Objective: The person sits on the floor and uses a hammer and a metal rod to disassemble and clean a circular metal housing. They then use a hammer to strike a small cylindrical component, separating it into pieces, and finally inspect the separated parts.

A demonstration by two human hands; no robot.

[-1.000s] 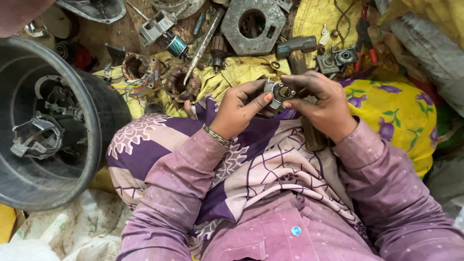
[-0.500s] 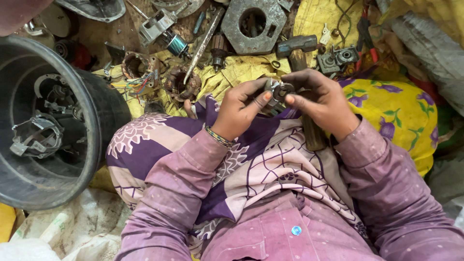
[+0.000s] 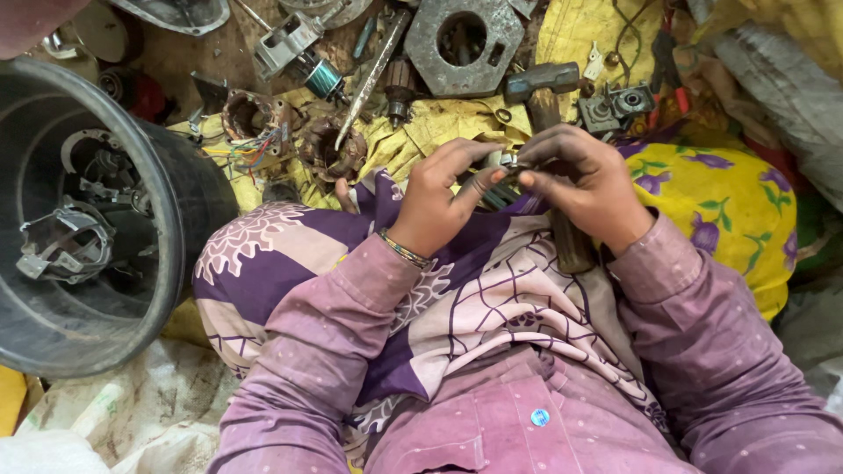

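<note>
Your left hand (image 3: pixel 436 202) and right hand (image 3: pixel 587 184) meet above your lap, fingers pressed together around a small metal part (image 3: pixel 502 167). Both hands pinch it between the fingertips, and most of it is hidden by them. A hammer (image 3: pixel 551 114) lies just beyond your right hand, its handle running under that hand. A large dark bucket (image 3: pixel 167 228) with metal scraps inside stands to your left.
</note>
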